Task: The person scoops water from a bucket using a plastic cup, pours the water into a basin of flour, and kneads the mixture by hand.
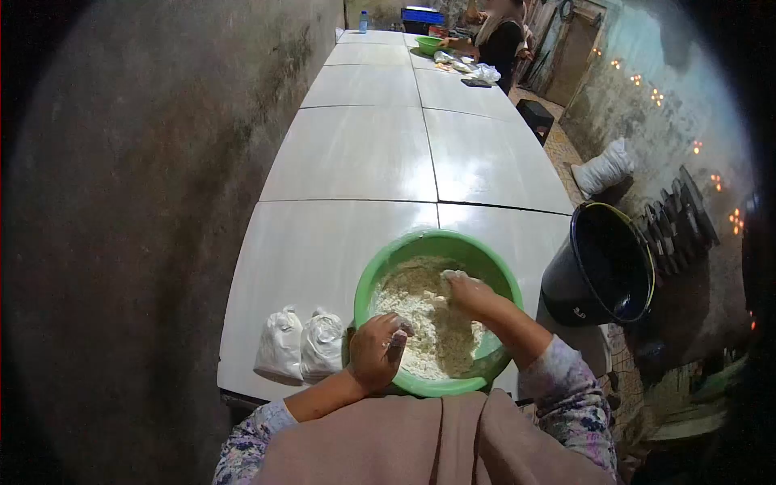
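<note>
A green basin [499, 271] stands at the near end of the white tiled table, with crumbly pale flour mixture [420, 323] inside. My left hand [380, 349] is at the basin's left rim, its fingers curled inward and dusted with flour; whether they hold anything is hidden. Over the mixture, right of the middle, my right hand [469, 293] reaches in with floury fingertips bent down. What those fingertips hold, if anything, is too small to make out. Left of the basin, two clear bags of white powder [280, 343] stand side by side.
A black bucket [558, 283] is at the table's right edge. Along the left runs a wall [162, 202]. At the far end, a person [507, 44] stands by another green bowl [428, 45], several bags [483, 73] and a blue-capped bottle [364, 22]. A white sack [605, 168] lies right.
</note>
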Tool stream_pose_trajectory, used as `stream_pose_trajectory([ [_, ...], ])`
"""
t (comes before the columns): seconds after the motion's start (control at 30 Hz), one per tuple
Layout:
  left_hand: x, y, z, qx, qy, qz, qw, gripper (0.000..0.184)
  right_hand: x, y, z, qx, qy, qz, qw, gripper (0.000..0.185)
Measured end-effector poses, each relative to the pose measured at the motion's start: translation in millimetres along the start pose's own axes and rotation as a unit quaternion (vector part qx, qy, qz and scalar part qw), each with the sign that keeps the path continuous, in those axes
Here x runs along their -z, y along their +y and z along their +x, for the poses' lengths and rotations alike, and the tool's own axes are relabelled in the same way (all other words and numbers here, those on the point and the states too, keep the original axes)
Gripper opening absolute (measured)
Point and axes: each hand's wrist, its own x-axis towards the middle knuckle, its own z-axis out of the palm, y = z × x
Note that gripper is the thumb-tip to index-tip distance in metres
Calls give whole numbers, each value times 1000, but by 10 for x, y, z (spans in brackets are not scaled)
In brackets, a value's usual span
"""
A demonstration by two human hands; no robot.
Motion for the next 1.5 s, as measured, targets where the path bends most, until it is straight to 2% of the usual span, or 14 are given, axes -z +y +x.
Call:
stream_pose_trajectory([
  [0.03,-10,-5,-2,-1,8,3,1000,65,-12,-49,52,-13,-10,9,1000,48],
  [0.07,-10,-6,2,-2,18,7,1000,66,22,-92,150,-65,-113,40,991,73],
  [0.17,0,20,13,5,6,-2,1000,68,-49,-387,111,-3,-60,66,996,65],
  [0.37,-92,-131,-20,-10,36,20,999,64,-407,-464,-259,278,-157,-52,946,54],
  [0.5,29,45,26,23,-18,-8,1000,65,-13,-425,-560,216,-226,-47,949,36],
  [0.7,-7,34,17,30,-17,12,999,70,305,-241,-555,139,-22,11,990,28],
  [0.87,0,44,16,36,-24,26,999,73,542,-295,-509,118,38,-11,992,16],
  [1.03,-32,-12,-4,16,-1,26,1000,67,172,41,-38,45,18,-34,998,29],
  [1.13,-18,-5,16,15,-13,12,1000,65,142,-62,131,-28,-73,-3,997,55],
  [1.17,-16,-3,26,9,-17,5,1000,70,51,-126,227,-28,-72,-4,997,55],
  [1.23,-32,-26,10,-1,-3,14,1000,69,-211,-231,375,112,-42,0,993,46],
  [1.3,-27,-22,16,-10,11,23,1000,68,-419,-456,370,87,-113,3,990,35],
  [1.37,-4,6,34,-8,5,-9,1000,56,-276,-702,55,209,-163,27,964,34],
  [1.5,9,-45,7,0,-12,-4,1000,54,-43,-700,-212,203,-227,-21,952,25],
])
